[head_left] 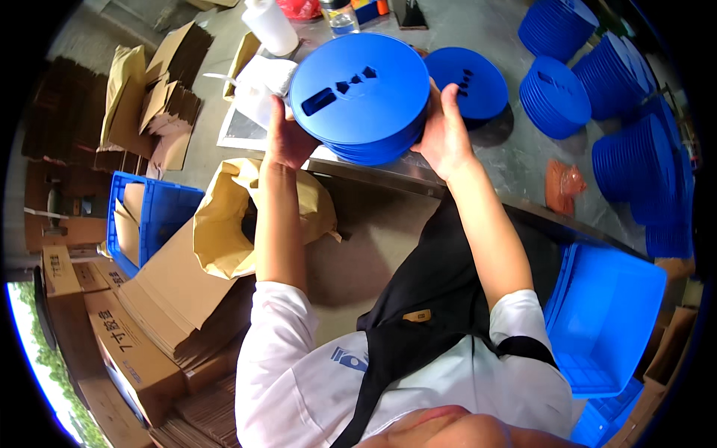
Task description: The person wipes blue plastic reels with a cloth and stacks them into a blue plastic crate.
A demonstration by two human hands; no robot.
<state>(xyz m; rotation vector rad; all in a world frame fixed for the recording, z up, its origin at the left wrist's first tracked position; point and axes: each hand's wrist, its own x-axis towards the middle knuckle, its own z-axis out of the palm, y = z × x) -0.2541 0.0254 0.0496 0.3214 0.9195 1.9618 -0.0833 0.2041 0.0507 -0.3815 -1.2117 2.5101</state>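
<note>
A thick stack of blue round plastic discs (366,112) is held between my two hands, over the near edge of the metal table (418,168). Its top disc has a long slot and several small angular cutouts. My left hand (290,140) grips the left side, thumb upright and fingers mostly hidden. On the opposite side, my right hand (446,142) presses against the rim, its fingers partly behind the discs. Just beyond that hand lies another blue disc pile (482,93) with similar cutouts. Whether the held stack touches the tabletop, I cannot tell.
Several more blue disc stacks (554,97) crowd the table's right side, near an orange packet (564,187). A white bottle (270,28) and a clear jar (340,16) stand at the back. Below are a yellow sack (216,216), cardboard boxes (131,343) and a blue bin (616,321).
</note>
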